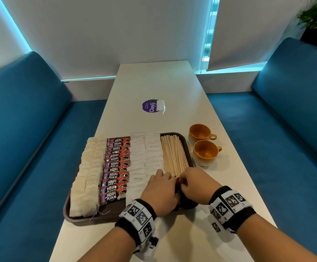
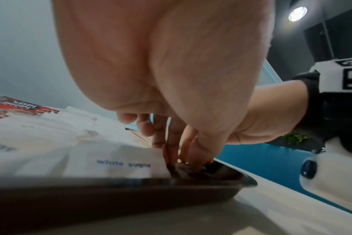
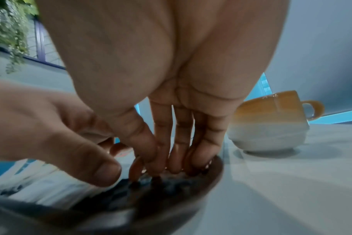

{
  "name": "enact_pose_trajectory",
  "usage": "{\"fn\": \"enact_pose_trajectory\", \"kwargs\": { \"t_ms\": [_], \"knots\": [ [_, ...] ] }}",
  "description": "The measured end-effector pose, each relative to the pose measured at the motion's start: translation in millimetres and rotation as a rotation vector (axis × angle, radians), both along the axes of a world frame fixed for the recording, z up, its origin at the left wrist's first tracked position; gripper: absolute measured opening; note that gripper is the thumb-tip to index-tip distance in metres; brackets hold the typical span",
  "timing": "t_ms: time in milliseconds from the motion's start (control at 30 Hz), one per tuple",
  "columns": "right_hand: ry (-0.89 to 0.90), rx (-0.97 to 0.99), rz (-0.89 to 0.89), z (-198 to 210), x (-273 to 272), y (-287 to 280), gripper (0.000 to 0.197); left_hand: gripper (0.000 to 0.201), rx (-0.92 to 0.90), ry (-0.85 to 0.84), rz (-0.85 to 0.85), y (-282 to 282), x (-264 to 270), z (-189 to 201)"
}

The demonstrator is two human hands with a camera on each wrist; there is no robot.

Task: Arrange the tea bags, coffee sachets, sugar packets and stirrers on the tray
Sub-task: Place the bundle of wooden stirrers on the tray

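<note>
Your fingers (image 3: pixel 179 143) on both hands reach straight down, close together, tips touching the near ends of the stirrers (image 1: pixel 174 156) at the tray's near right corner. Whether any fingers pinch a stirrer cannot be told; the tips are blurred and hidden behind the knuckles. Your left hand (image 1: pixel 160 190) and right hand (image 1: pixel 195 186) sit side by side, touching, above that corner.

The stirrers lie in a flat bundle along the right side of the tray (image 1: pixel 82 220). Left of them are two columns of sugar packets (image 1: pixel 146 154), then a column of coffee sachets (image 1: pixel 116 167), then tea bags (image 1: pixel 87 178) at the far left, all on the tray. Two cups (image 1: pixel 205 151) stand on the table (image 1: pixel 153 82) just right of the tray.
</note>
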State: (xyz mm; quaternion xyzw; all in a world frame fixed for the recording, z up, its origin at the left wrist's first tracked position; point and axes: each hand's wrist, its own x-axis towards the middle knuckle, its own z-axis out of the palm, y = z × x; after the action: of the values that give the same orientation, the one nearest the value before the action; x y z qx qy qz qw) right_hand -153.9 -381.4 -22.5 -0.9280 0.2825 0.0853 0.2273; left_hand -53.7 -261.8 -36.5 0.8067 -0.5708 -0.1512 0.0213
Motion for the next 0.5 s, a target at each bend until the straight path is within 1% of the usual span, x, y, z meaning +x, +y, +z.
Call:
{"fn": "enact_pose_trajectory", "kwargs": {
  "t_ms": [200,300,400,500],
  "knots": [
    [-0.009,-0.042,0.013,-6,5,0,0.026,0.040,0.014,-0.009,0.061,-8,0,2],
    [-0.027,-0.010,-0.020,-6,3,2,0.025,0.038,-0.004,0.010,0.055,-5,1,3],
    [-0.097,0.047,-0.062,-3,-8,3,0.019,0.035,-0.127,0.090,0.078,7,5,8],
    [-0.174,0.097,-0.140,2,-26,3,0.015,0.029,-0.310,0.188,0.152,40,18,15]
  ]
}}
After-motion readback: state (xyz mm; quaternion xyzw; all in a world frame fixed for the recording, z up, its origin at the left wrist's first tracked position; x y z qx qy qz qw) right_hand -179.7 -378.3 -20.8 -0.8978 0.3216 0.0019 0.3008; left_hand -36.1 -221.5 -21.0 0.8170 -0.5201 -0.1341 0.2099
